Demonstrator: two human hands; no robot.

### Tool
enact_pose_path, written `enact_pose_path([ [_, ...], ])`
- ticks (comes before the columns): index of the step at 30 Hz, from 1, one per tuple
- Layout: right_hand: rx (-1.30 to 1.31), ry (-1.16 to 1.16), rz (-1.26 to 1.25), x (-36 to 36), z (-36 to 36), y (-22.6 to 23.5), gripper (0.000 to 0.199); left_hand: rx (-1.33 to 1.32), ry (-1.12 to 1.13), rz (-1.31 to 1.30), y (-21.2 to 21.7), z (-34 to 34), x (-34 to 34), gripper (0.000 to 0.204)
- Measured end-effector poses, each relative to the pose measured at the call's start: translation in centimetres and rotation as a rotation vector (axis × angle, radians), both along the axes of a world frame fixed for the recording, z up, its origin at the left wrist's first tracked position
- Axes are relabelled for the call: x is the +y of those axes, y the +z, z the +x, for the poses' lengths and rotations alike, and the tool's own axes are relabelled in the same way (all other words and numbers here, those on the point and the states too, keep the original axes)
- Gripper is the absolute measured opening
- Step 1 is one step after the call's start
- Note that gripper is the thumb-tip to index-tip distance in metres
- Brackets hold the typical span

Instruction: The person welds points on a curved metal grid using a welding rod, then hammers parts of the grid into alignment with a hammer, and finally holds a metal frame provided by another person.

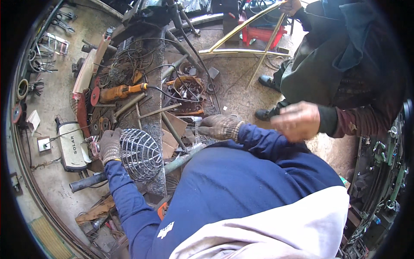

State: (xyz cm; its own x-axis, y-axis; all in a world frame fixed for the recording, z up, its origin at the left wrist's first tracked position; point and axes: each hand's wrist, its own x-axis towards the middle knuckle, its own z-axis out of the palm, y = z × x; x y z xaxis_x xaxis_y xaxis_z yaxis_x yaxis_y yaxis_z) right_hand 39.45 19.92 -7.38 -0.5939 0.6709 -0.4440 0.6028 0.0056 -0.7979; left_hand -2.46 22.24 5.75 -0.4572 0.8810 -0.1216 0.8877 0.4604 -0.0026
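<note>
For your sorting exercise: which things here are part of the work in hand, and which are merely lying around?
In use:
left hand holding wire cage
right hand on small wire mesh

Lying about:
orange angle grinder
grey pipe
white box
red crate

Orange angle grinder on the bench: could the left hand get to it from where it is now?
Probably yes, but not at once. The left hand grips the wire cage, so it must let go first. The orange angle grinder lies uncovered farther up the bench, with only low scrap between.
</note>
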Motion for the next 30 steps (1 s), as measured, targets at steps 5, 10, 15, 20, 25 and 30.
enact_pose_path([
  [5,-0.279,-0.108,-0.075,-1.2,7.5,-7.5,0.055,0.284,-0.139,0.205,-0.2,2.6,-1.4,0.055],
  [10,-0.488,-0.598,-0.310,-6.5,16.8,-16.7,0.049,-0.019,0.067,0.156,-3.7,2.7,-3.4,0.061],
  [15,-0.497,-0.981,0.082,-1.0,26.4,-16.5,0.043,0.065,0.245,0.078,-2.7,3.9,-3.6,0.075],
  [20,-0.300,-0.693,0.734,13.8,33.9,-7.9,0.037,0.062,0.270,0.076,-4.0,1.5,-2.8,0.078],
  [25,1.304,-0.334,-0.682,26.4,38.9,-7.4,0.033,0.060,0.283,0.085,-4.4,1.7,-2.6,0.077],
  [30,1.218,-0.091,-0.892,30.6,40.5,-8.4,0.031,0.081,0.292,0.074,-4.3,1.1,-3.0,0.075],
])
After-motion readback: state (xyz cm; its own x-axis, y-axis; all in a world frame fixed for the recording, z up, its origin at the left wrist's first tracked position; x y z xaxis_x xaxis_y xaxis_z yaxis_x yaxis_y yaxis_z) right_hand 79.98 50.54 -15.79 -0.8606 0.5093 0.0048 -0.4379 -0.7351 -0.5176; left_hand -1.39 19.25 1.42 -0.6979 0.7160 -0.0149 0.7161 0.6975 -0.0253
